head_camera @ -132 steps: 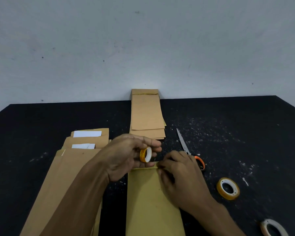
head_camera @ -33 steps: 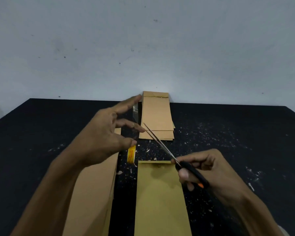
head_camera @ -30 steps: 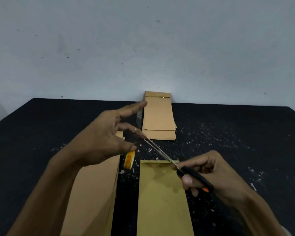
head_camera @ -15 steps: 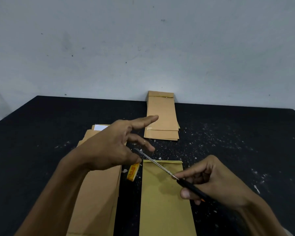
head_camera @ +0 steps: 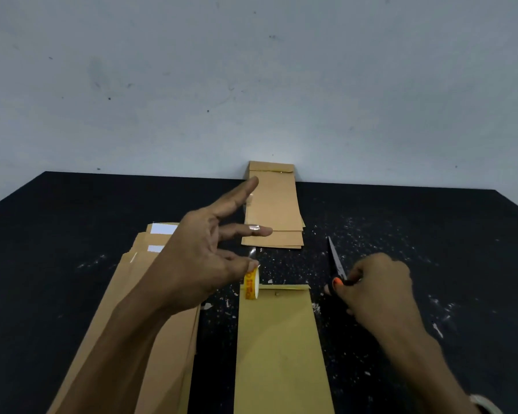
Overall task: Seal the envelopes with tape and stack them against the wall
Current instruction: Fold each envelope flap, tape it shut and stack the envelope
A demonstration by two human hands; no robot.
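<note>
Pinching the tape roll (head_camera: 251, 284) beside the envelope (head_camera: 278, 348), the left hand (head_camera: 198, 264) carries cut tape that may self-stick, while the right hand (head_camera: 377, 286) grips the scissors (head_camera: 335, 259).

— Surface?
— Black table (head_camera: 72, 234), speckled with white flecks right of centre.
— Resting on it?
— Yellow envelope (head_camera: 278, 348) at bottom centre; brown envelope pile (head_camera: 162, 339) at lower left; envelope stack (head_camera: 272, 210) at centre, far end touching the wall (head_camera: 251, 85). Scissors (head_camera: 335, 259) at centre right; contact unclear.
</note>
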